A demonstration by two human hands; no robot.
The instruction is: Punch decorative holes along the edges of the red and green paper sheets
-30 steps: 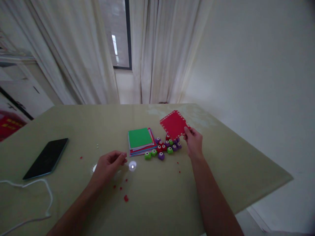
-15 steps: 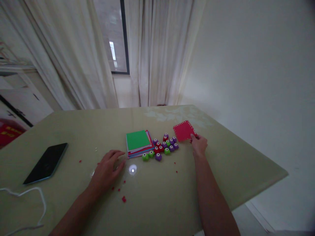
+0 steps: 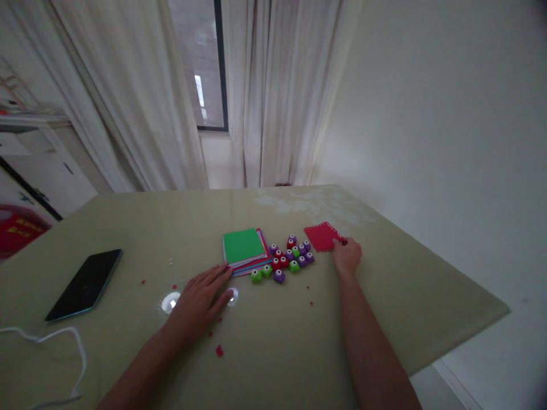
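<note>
My right hand pinches the near right corner of a red sheet of paper, which has a row of small notches or holes along its edge. Palm down with fingers stretched, my left hand lies at the near left corner of a stack of coloured paper, green sheet on top. Its fingertips look to be touching the stack. Between the stack and the red sheet sit several small hole punches in purple, red and green, each with a round white eye-like top.
A dark tablet lies at the left, with a white cable nearer me. Small red paper bits are scattered on the table. Pale curtains and a wall bound the table.
My left hand has moved right and its fingers have stretched out to the paper stack. The red sheet has come down lower and flatter in my right hand.
</note>
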